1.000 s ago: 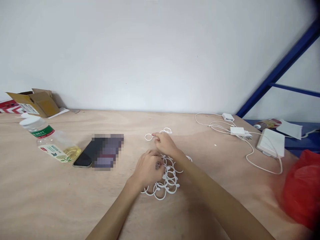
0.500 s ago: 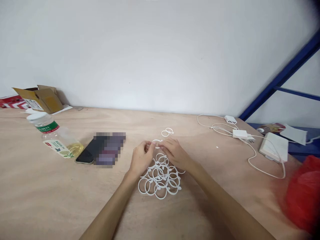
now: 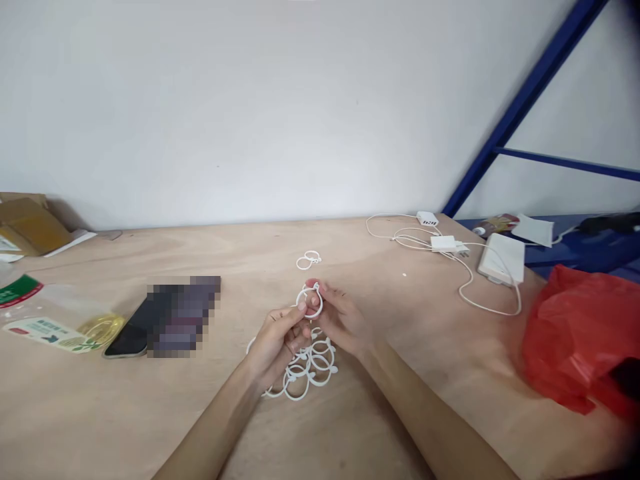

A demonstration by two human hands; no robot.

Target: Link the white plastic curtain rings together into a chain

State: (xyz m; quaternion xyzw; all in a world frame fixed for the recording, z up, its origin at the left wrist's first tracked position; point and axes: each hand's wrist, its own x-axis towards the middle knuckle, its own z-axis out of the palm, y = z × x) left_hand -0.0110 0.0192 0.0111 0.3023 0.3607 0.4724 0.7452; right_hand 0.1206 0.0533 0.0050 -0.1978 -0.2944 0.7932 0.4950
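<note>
A white plastic curtain ring (image 3: 321,308) with a small eyelet at its top is held up between my hands, tilted to face me. My left hand (image 3: 277,337) pinches its lower left side between thumb and fingers. Across from it, my right hand (image 3: 345,323) grips the ring near the eyelet with thumb and fingertips. Beneath my hands lies a pile of similar white rings (image 3: 313,376), partly covered by the left hand. Farther back on the wooden table (image 3: 240,260), a pair of white rings (image 3: 315,260) lies overlapping, eyelets close together.
On the left are a phone (image 3: 131,333), a blurred-out patch beside it, a clear labelled bottle (image 3: 50,333) and a cardboard box (image 3: 33,223). To the right lie a white charger with cables (image 3: 443,243), a white box (image 3: 503,259) and a red plastic bag (image 3: 575,333).
The view has turned right and the table items have shifted left. My hands have raised the ring and tilted it upright, with my left palm turned up more.
</note>
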